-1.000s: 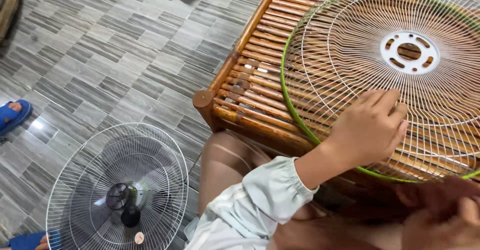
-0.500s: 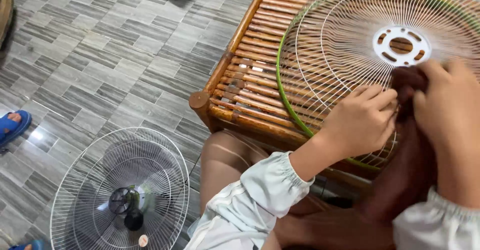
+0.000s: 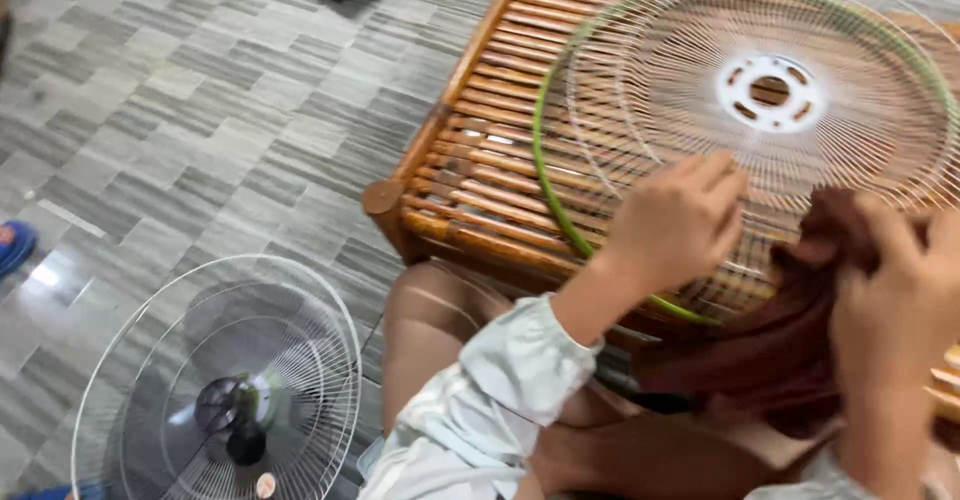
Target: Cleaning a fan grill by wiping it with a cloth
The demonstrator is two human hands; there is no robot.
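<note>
Grey tiled floor [image 3: 180, 130]; on slatted wooden table [image 3: 480, 150], left hand [image 3: 680, 222] spread on fan grille [image 3: 770, 90], right hand [image 3: 895, 295] clutching brown cloth [image 3: 790, 350].

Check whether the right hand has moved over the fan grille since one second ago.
Yes. The right hand, holding a brown cloth, has come up from below onto the fan grille rim.

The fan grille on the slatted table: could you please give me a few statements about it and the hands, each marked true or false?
1. The left hand rests on the fan grille. True.
2. The grille has a red rim. False: the rim is green.
3. The right hand holds a dark brown cloth. True.
4. The grille lies on the floor tiles. False: it lies on the slatted wooden table.
5. A second grille sits on the floor. True.
</note>
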